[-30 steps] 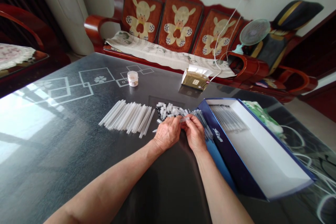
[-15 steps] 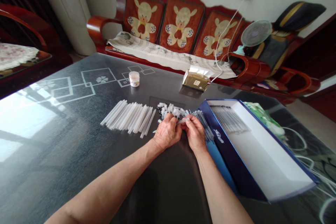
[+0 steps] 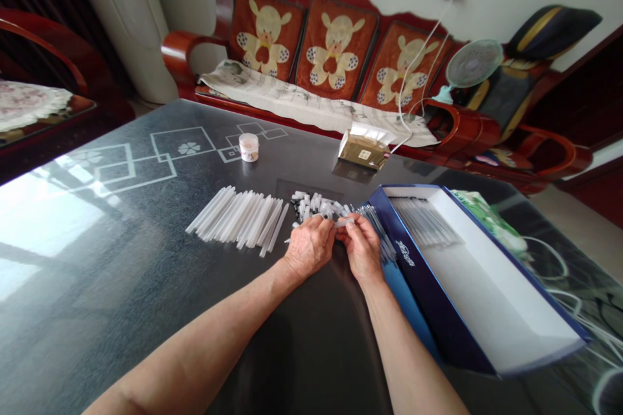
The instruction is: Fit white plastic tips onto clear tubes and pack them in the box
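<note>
My left hand (image 3: 311, 246) and my right hand (image 3: 363, 248) meet over the dark table (image 3: 146, 285), fingers pinched together on one translucent plastic tube (image 3: 343, 222) held between them. Just beyond the fingertips lies a small heap of white and black caps (image 3: 316, 204). A row of several clear tubes (image 3: 238, 217) lies to the left of my left hand. A bundle of thin refills (image 3: 377, 224) rests against the blue box's left wall, right of my right hand.
An open blue box (image 3: 467, 279) with a white inside holds more thin refills at its far end. A small white jar (image 3: 248, 146) and a tan tissue packet (image 3: 364, 146) stand farther back. A red wooden sofa, a small fan and cables lie beyond the table.
Both hands stay together at the same spot, with small finger movements on the tube. The view has shifted slightly.
</note>
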A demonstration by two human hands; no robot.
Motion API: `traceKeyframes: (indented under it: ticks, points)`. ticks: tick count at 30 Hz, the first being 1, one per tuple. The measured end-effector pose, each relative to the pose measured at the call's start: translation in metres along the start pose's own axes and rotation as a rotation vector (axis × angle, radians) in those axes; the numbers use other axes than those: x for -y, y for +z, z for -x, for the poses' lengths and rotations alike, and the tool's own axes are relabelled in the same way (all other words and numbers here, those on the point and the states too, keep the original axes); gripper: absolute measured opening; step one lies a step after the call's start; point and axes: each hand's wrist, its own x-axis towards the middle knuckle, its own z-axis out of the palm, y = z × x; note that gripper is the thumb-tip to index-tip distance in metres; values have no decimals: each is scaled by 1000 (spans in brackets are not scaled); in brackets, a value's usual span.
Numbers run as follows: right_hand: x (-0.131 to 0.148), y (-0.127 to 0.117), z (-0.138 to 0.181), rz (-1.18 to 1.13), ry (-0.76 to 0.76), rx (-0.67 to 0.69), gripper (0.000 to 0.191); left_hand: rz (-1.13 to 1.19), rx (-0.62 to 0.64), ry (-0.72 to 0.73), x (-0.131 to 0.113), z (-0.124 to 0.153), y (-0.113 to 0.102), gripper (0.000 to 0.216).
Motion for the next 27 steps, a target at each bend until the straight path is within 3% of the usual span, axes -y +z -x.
traceKeyframes:
  ticks: [5,8,10,12,15,20,24,27]
  points:
    - [0,-9,-6,32,-86,-155,31,11,-66,8,2,1,3,19]
    - [2,-19,-10,282,-211,-259,34,-10,-151,-2,4,1,2,26]
    - [4,-22,-9,571,-287,-196,30,-24,-210,4,5,0,2,32]
    - [5,-20,-5,843,-373,-46,25,-21,-263,11,6,-1,1,34]
    - [6,-13,0,1091,-477,98,27,18,-312,-3,8,-2,0,34]
    - [3,-10,4,1124,-548,67,31,79,-334,-40,10,-5,-2,33]
    - [2,-12,9,1151,-675,156,20,73,-343,-51,11,-5,0,32]
    - [2,-11,11,1241,-670,225,18,70,-345,-44,10,-5,0,32]
